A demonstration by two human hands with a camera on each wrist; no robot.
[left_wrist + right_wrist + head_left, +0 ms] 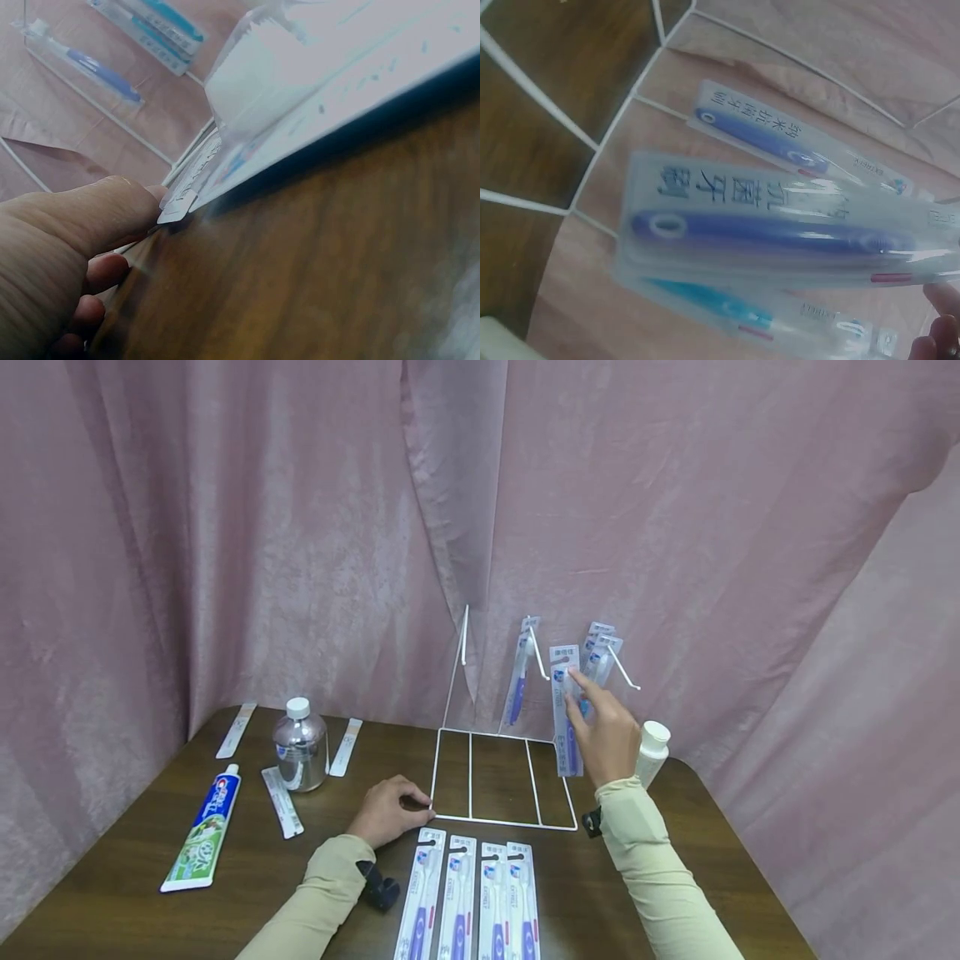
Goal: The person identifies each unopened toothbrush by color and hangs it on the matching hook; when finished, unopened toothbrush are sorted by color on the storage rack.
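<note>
My right hand (611, 739) pinches a packaged toothbrush (567, 718) by its upper part and holds it upright before the white wire rack (470, 777). Its handle is purple in the right wrist view. Behind it, a purple toothbrush pack (519, 672) hangs on the middle hook, and two packs (597, 647), at least one with a teal handle (705, 296), hang on the right hook. At the rack's front left corner, my left hand (386, 814) grips the base wire between thumb and fingers. Several toothbrush packs (441, 893) lie in a row just in front.
A toothpaste tube (202, 835), a clear bottle with a white cap (302, 747) and several slim white packets (282, 802) lie or stand at the left. Behind my right hand is a white bottle (652, 747). A pink curtain (300, 543) hangs behind the table.
</note>
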